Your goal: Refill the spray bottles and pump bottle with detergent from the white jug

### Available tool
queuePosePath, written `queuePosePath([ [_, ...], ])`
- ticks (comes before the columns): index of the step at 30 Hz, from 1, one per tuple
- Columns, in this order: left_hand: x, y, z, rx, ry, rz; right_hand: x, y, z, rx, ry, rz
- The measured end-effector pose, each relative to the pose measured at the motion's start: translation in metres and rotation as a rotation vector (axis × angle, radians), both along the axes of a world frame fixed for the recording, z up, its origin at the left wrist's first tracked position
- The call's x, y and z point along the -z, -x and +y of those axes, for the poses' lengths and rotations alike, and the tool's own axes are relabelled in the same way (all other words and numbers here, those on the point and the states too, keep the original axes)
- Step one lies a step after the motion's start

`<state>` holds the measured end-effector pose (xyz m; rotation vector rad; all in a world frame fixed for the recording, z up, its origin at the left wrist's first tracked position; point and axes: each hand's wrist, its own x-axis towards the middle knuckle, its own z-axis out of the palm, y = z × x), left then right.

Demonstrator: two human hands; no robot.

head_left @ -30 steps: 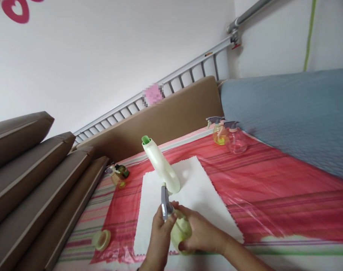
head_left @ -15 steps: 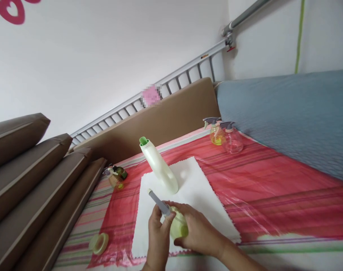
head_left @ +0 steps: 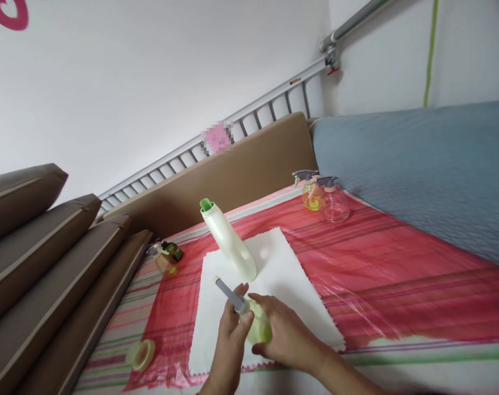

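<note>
left hand (head_left: 232, 333) upright, thumb bent inward, right hand (head_left: 285, 334) opposite, fingers curled, right forearm (head_left: 342, 373) slanting up leftward

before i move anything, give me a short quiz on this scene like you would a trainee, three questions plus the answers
1. True or false: the tall pale bottle stands on the white sheet.

2. Multiple choice: which of these is the right hand holding?
a) the pale ring
b) the pale green spray bottle
c) the dark bottle

3. Fill in the blank: beyond the sheet, next to the pinkish spray bottle, stands a partly filled spray bottle whose liquid is ____.

Key: 1 true; 2 b; 3 yellow.
</note>
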<state>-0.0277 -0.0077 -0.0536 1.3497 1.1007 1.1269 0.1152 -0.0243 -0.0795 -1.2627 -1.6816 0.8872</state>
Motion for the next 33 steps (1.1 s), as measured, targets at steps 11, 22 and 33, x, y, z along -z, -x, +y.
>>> queuePosePath([
  [11,-0.0039,-0.0010,-0.0048,-0.023,0.038,0.029,0.0060,-0.0003,0.0010,0.022,0.013,-0.021],
  [22,-0.0006,0.0008,-0.0046,-0.073,-0.004,-0.036,0.0068,0.0009,0.0013,0.012,0.009,-0.066],
  [33,-0.0004,0.0011,-0.0020,-0.050,-0.003,0.014,0.0057,0.0001,0.0020,0.004,-0.002,-0.077],
])
